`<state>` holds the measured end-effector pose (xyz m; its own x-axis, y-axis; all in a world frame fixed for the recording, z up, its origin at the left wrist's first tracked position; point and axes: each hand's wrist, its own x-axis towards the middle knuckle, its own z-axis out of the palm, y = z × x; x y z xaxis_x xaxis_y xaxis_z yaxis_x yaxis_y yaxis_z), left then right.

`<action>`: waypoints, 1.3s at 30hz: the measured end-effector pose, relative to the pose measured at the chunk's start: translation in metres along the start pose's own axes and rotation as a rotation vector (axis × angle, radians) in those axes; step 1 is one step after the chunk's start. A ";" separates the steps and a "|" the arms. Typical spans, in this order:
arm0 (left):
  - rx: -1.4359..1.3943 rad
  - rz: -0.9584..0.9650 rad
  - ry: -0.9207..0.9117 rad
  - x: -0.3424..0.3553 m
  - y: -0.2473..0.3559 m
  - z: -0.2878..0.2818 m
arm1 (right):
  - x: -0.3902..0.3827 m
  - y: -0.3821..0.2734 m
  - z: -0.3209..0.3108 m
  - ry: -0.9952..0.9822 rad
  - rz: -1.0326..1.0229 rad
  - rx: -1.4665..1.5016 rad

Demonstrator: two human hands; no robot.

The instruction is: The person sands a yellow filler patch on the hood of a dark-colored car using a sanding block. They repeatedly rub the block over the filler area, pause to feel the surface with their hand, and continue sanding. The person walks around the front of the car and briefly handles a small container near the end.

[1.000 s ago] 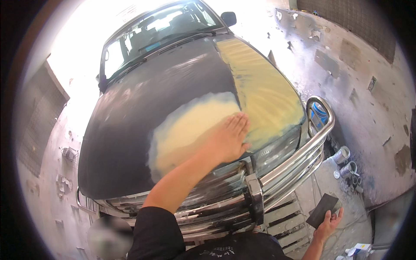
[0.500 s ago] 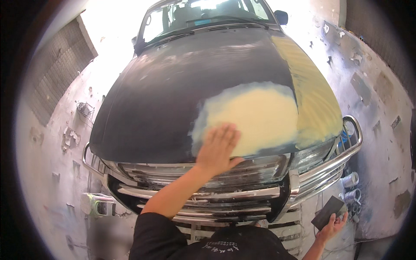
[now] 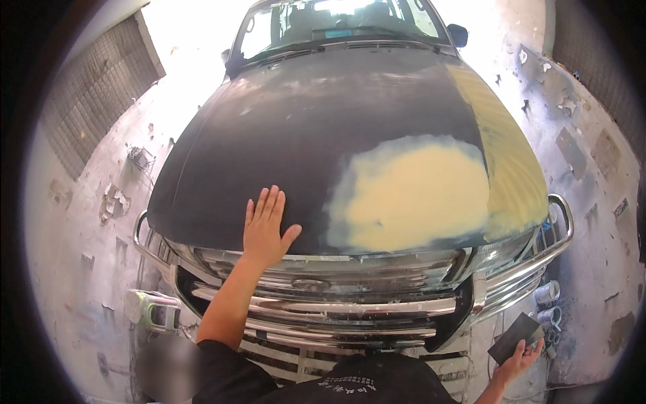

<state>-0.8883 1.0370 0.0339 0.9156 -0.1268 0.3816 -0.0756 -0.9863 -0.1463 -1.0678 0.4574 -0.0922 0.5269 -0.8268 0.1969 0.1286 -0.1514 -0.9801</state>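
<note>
Compared with half a second ago, the left hand (image 3: 264, 236) has moved toward the person's left, from the edge of the cream patch (image 3: 420, 195) to the bare dark part of the hood (image 3: 222, 155). It is opened flat, palm down, with fingers almost together and thumb apart, and it grips nothing. It appears to rest near the front edge of the hood, though whether the whole palm touches cannot be told. The right hand (image 3: 518, 367) holds a dark flat block (image 3: 515, 339) between thumb and fingers, low at the right and away from the hood.

Further out, the cream patch lies to the right of the left hand, and a streaky yellow area (image 3: 515, 158) covers the right side of the car's front. Below the hood is the shiny grille (image 3: 350, 276); two metal cans (image 3: 548, 293) stand at the right.

The step in hand seems to be feeling the surface by palm. The next move, as judged, calls for light, even pressure across the border of the patch, with the block kept clear.
</note>
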 end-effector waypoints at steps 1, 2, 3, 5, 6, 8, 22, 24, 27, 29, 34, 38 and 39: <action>-0.006 -0.066 -0.029 0.008 -0.001 -0.002 | -0.003 -0.004 -0.001 0.004 0.002 0.006; -0.023 -0.117 -0.083 0.020 0.001 -0.004 | -0.005 -0.007 -0.001 0.008 0.005 0.011; -0.044 -0.142 -0.105 0.037 0.005 -0.003 | -0.005 -0.006 -0.004 0.018 0.010 0.004; -0.087 -0.205 -0.151 0.073 0.012 0.000 | -0.003 -0.003 -0.011 0.025 0.016 -0.010; -0.097 -0.227 -0.169 0.092 0.017 0.000 | -0.003 -0.005 -0.009 0.047 0.015 0.002; -0.130 -0.270 -0.204 0.130 0.029 0.006 | -0.007 -0.013 -0.005 0.093 0.002 0.022; -0.233 0.075 -0.294 0.216 0.218 -0.003 | 0.004 0.008 -0.053 0.131 0.101 -0.040; -0.245 0.175 -0.306 0.216 0.251 -0.005 | 0.006 0.010 -0.057 0.136 0.100 -0.051; -0.250 0.302 -0.309 0.207 0.292 -0.017 | 0.005 0.007 -0.054 0.133 0.090 -0.021; -0.261 0.380 -0.288 0.199 0.312 -0.018 | 0.006 0.009 -0.055 0.127 0.089 -0.024; -0.226 0.599 -0.221 0.168 0.334 -0.013 | 0.013 0.011 -0.045 0.150 0.104 0.042; -0.239 0.495 -0.249 0.165 0.298 -0.021 | 0.024 0.011 -0.042 0.144 0.137 0.075; -0.257 0.397 -0.269 0.174 0.283 -0.019 | 0.025 0.015 -0.045 0.160 0.128 0.058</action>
<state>-0.7583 0.7337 0.0763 0.8632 -0.4966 0.0908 -0.4993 -0.8664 0.0090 -1.0906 0.4099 -0.1036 0.4028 -0.9133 0.0597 0.1197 -0.0121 -0.9927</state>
